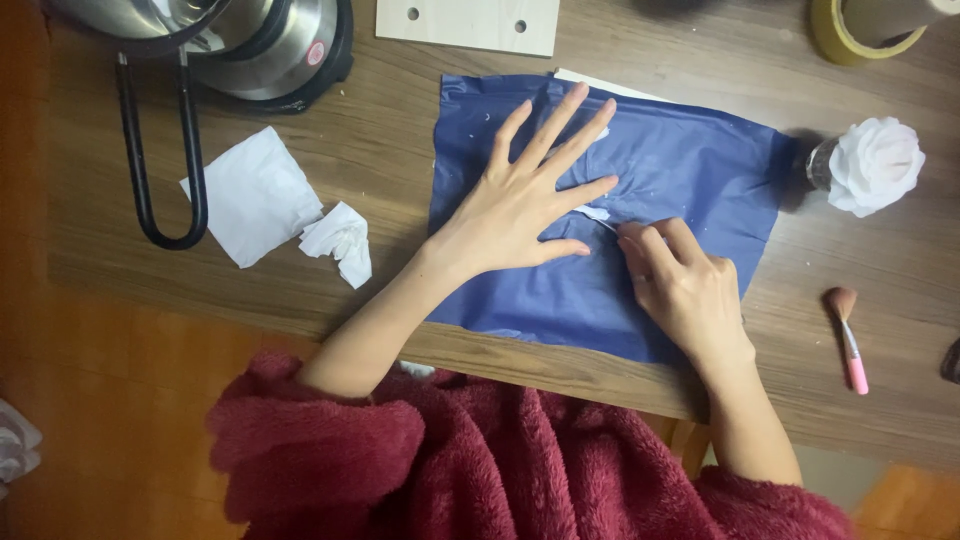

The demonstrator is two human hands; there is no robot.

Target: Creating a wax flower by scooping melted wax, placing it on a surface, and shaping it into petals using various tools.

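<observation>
A dark blue plastic bag (690, 170) lies flat on the wooden table (400, 150). My left hand (520, 200) is spread flat on it, fingers apart, pressing it down. My right hand (680, 285) rests on the bag just to the right, its fingertips pinched on a small white scrap (597, 214) stuck to the blue surface. A white patch shows under my left fingertips too. What lies inside the bag is hidden.
Two crumpled white tissues (255, 195) lie at the left. A steel kettle (250, 40) with a black handle stands at the back left. A white rose (875, 165), a pink brush (850, 340), yellow tape (860, 30) and a pale board (470, 22) sit around.
</observation>
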